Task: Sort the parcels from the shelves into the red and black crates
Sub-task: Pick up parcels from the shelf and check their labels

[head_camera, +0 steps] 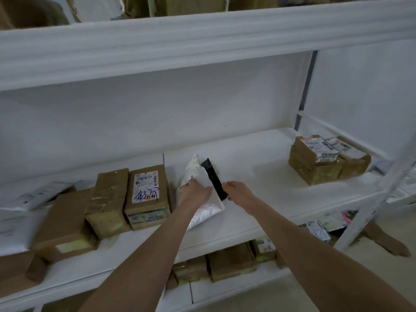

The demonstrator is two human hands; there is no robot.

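Note:
A white plastic mailer bag lies on the middle shelf, and a slim black parcel lies along its right edge. My left hand rests on top of the white bag with its fingers spread over it. Just right of the black parcel's near end, my right hand has its fingertips touching or almost touching that end. No red or black crate is in view.
Several taped brown boxes stand left of the white bag, one with a label and blue writing. More brown boxes are stacked at the shelf's right end. Parcels fill the lower shelf. A white slanted post stands at right.

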